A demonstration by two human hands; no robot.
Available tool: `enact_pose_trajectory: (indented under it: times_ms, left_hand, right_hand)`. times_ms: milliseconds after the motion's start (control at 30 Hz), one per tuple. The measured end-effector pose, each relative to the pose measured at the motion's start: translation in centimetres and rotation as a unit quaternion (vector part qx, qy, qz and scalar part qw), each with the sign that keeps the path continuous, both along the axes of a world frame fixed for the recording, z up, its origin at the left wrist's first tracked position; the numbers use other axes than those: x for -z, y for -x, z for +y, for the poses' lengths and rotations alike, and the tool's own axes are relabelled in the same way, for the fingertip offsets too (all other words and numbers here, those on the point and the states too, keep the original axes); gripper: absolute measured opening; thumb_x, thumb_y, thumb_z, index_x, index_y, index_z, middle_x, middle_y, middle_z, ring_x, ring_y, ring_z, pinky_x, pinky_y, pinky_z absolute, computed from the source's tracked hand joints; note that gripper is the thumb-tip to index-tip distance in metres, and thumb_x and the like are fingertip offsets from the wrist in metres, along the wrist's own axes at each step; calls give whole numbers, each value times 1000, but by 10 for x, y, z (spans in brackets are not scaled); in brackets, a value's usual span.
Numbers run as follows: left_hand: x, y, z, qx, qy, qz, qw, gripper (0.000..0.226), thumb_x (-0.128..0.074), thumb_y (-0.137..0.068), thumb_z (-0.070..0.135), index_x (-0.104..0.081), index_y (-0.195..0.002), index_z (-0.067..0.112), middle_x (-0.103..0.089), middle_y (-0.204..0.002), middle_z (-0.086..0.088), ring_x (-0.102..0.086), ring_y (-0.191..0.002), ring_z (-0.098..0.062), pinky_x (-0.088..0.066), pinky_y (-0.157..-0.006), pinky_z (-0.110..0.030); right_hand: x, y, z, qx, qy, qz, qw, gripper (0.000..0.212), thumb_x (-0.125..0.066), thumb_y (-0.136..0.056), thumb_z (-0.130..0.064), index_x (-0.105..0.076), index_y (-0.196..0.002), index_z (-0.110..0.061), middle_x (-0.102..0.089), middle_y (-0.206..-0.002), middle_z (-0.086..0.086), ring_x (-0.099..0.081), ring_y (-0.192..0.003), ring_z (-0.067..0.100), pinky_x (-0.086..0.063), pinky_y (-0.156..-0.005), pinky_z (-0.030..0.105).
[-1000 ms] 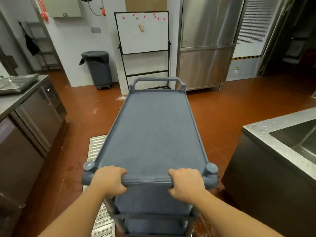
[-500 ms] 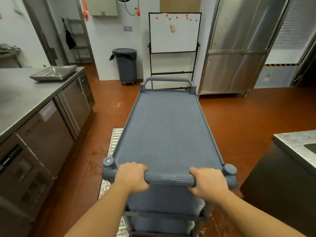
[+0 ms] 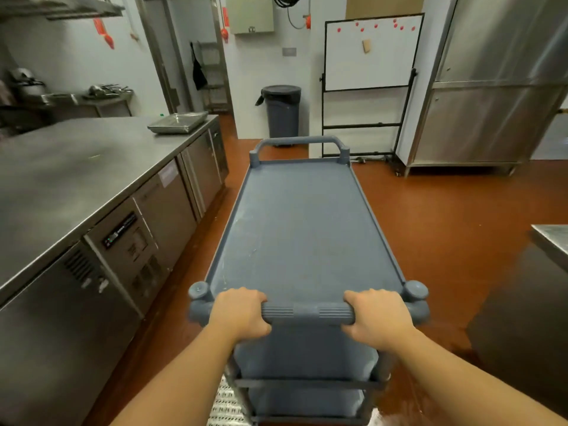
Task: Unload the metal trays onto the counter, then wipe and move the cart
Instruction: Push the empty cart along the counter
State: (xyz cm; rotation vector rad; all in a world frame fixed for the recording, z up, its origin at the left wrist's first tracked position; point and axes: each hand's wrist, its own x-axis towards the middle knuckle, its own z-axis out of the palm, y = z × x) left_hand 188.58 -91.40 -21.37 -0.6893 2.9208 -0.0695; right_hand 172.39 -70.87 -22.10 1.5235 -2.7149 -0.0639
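Far left of cart (image 3: 304, 229): long steel counter (image 3: 76, 167), front edge roughly parallel to cart's left rim, not touching. Metal tray (image 3: 178, 122) at counter's far corner, left of and beyond cart's far handle; single or stacked, cannot tell. Between counter and cart's left rim: narrow strip of red floor (image 3: 445, 216), tighter toward cart's near end. Under cart's near-left corner: drain grate (image 3: 224, 404), mostly hidden.

On cart's near handle (image 3: 307, 313): left hand (image 3: 241, 315) wrapped round bar's left end, right hand (image 3: 376, 319) wrapped round right end, ribbed middle showing between them. Cart top: flat grey shelf, raised rim all round, faint scuffs. Lower shelves visible below handle.

Beyond cart's far end, slightly left: dark bin (image 3: 282, 110) against wall. Beyond far end, slightly right: whiteboard (image 3: 368, 53) on wheeled stand, base near far handle. Further right: tall steel cabinet (image 3: 491, 87) on legs.

Right of cart: wide stretch of red floor, wet sheen near cart's near-right corner. Far right: corner of second counter (image 3: 553, 238) at frame edge, well apart from cart's right rim.
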Motion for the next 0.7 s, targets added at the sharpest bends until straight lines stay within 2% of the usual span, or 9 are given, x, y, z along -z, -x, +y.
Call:
enact_pose_trajectory:
  times_ms: [67, 300, 500, 667, 700]
  left_hand:
    - [0, -30, 18, -10, 6, -4, 1000, 25, -55, -70, 45, -60, -87, 28, -68, -89, 3, -64, -86, -23, -42, -65, -31]
    - [1, -116, 58, -49, -1, -10, 999, 32, -53, -68, 47, -62, -91, 27, -69, -90, 3, -65, -86, -22, -49, -70, -31]
    - [1, -166, 71, -60, -22, 4, 998, 32, -55, -69, 48, -63, -91, 26, -69, -89, 2, -65, -85, -22, -51, -71, -32]
    - [-1, -213, 70, -48, -24, -5, 999, 32, -57, -71, 45, -64, -93, 23, -69, -91, -1, -65, -85, -25, -51, -72, -32]
    - [-3, -224, 70, -45, -26, -9, 999, 32, -58, -71, 45, -65, -93, 22, -69, -91, -2, -65, -85, -26, -52, -73, -33]
  right_hand:
    - [0, -25, 13, -10, -2, -10, 1000, 27, -48, -79, -53, -44, -88, -27, -65, -87, -1, -63, -81, 25, -37, -58, 32]
    - [0, -98, 43, -44, -12, -27, 999, 28, -48, -78, -53, -42, -88, -27, -65, -88, 0, -62, -82, 25, -40, -61, 32]
    - [-2, -147, 52, -38, -14, 1, 999, 31, -46, -79, -56, -43, -89, -27, -66, -90, -1, -64, -86, 23, -39, -61, 31]
    - [-3, -200, 55, -24, -16, 19, 999, 33, -44, -80, -58, -40, -89, -27, -54, -76, -4, -64, -84, 22, -35, -58, 30]
    - [-4, -211, 55, -22, -15, 21, 999, 34, -44, -79, -60, -42, -90, -27, -56, -77, -4, -64, -84, 22, -37, -58, 30]
